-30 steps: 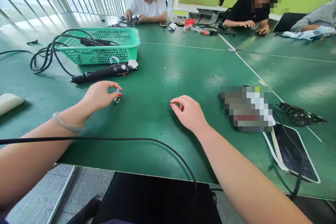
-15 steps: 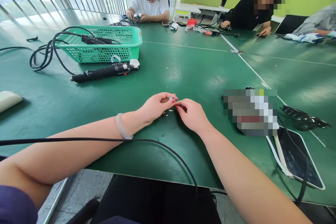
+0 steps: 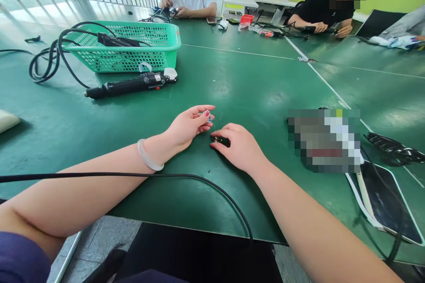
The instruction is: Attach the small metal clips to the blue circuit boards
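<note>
Between the thumb and fingers of my left hand (image 3: 189, 128) is a small blue-and-white piece (image 3: 209, 116), perhaps a tiny circuit board, partly hidden by the thumb. A pale bangle circles that wrist. My right hand (image 3: 241, 146) is closed around a small black part (image 3: 221, 140) with a coppery detail, low over the table; the fingers cover some of it. The two hands are a short gap apart. A black cable (image 3: 186, 177) crosses in front of my left forearm.
A black electric screwdriver (image 3: 133, 85) lies before a green perforated basket (image 3: 133, 59) with a coiled cord. To the right are a blurred-out object (image 3: 323, 141), a dark-screened tablet (image 3: 388, 199) and crumpled black plastic (image 3: 395, 148). People sit across the green table (image 3: 239, 84).
My hands have moved apart, the left one away to the left with the blue-and-white piece. A black part now shows in my right hand. The view has shifted slightly.
</note>
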`<state>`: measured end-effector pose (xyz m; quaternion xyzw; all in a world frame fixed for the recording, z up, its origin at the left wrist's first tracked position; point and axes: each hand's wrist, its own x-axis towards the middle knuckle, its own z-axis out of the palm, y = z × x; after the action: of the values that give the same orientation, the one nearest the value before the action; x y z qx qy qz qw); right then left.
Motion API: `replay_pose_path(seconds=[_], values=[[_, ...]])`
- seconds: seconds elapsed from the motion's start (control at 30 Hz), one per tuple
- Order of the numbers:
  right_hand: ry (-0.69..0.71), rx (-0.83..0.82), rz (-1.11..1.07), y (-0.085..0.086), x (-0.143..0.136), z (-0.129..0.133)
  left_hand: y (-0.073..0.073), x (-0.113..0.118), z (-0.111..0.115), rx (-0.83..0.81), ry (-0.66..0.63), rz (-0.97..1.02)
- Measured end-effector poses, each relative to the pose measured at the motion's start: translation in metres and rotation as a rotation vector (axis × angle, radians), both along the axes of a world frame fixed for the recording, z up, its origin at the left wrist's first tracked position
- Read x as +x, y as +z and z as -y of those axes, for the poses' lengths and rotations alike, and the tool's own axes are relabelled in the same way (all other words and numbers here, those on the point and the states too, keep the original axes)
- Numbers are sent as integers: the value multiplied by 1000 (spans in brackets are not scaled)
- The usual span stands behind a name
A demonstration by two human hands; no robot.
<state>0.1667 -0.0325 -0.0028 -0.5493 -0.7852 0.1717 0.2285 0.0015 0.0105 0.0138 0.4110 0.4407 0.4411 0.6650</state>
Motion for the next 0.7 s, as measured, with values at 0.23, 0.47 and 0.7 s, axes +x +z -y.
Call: replay_pose_path(seconds=[0.23, 0.47, 0.7], values=[[-45, -22, -165, 2, -1, -2, -7, 0, 1, 12, -69, 39], [-191, -319, -918, 2, 13, -6, -6, 3, 9, 47, -252, 7], [-279, -349, -1027, 8, 7, -5, -8, 2, 12, 90, -310, -19]])
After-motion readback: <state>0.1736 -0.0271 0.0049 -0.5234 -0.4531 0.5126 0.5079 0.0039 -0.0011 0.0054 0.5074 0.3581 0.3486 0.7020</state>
